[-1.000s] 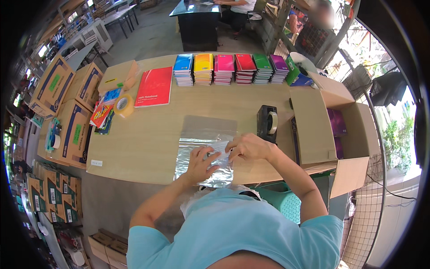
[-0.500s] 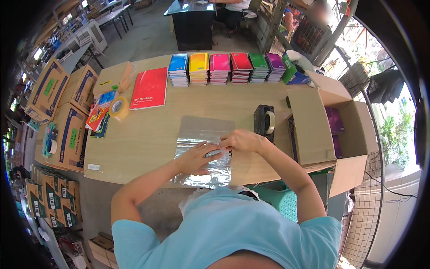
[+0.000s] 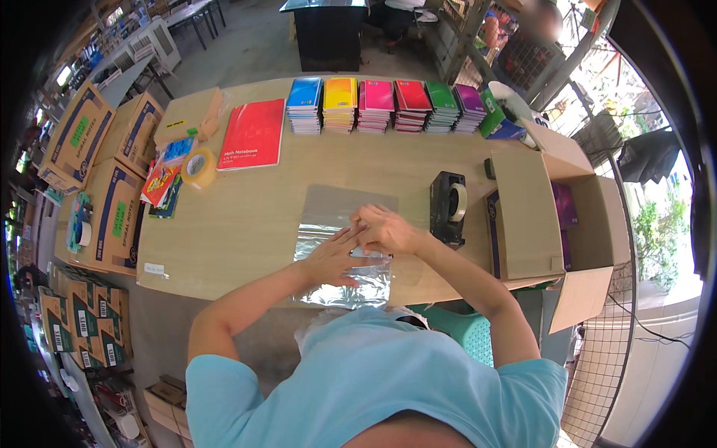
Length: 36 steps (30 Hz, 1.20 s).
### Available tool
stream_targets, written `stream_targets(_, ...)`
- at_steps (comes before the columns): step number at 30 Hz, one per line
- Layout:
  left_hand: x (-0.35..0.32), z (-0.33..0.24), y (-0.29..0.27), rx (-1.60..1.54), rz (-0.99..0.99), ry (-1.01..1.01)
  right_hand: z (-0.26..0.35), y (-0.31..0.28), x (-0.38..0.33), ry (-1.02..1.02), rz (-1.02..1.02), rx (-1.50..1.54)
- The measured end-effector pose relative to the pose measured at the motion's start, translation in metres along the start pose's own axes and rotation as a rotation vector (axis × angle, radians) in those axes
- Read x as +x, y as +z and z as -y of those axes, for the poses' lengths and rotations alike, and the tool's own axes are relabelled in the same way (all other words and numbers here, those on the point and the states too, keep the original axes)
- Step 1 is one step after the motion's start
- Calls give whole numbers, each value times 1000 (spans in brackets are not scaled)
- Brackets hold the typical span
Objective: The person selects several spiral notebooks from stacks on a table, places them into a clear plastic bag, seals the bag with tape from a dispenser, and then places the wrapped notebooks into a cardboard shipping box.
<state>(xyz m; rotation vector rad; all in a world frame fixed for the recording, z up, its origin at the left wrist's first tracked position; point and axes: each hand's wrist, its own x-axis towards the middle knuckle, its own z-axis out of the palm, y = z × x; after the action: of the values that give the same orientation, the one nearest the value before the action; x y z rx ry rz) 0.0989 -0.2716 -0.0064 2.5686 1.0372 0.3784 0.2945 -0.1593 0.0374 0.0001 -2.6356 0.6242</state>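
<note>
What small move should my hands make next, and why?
Perhaps smooth the clear plastic outward with the right hand: that hand is curled over it, its lower part looks wrinkled, and the left hand lies spread across it, able to brace it.

- Left of the flat, transparent plastic bag (image 3: pixel 332 213), the pale wooden tabletop (image 3: pixel 224 231) gives wide passage.
- Beyond the bag, the way runs up to a row of multicoloured notebook stacks (image 3: pixel 377 106).
- Rightward, a black tape dispenser (image 3: pixel 441 207) and an open brown cardboard box (image 3: pixel 529 216) block low movement, with a narrow gap between them.
</note>
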Motion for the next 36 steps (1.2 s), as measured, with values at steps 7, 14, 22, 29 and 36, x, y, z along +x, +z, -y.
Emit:
stream_targets(7,3,-26,16,88,-202,-191,-18,55,-39,340,-208,526)
stream_targets(14,-4,-52,10,-261,-870,-386,-13,52,-46,541,-240,603)
stream_targets(22,14,-44,47,-229,-831,-439,-18,70,-49,609,-464,792)
stream_targets(29,27,-47,55,-543,-833,-560,-20,35,-54,601,-241,546)
stream_targets(36,34,-33,62,-1118,-1006,-592,13,29,-34,622,-473,232)
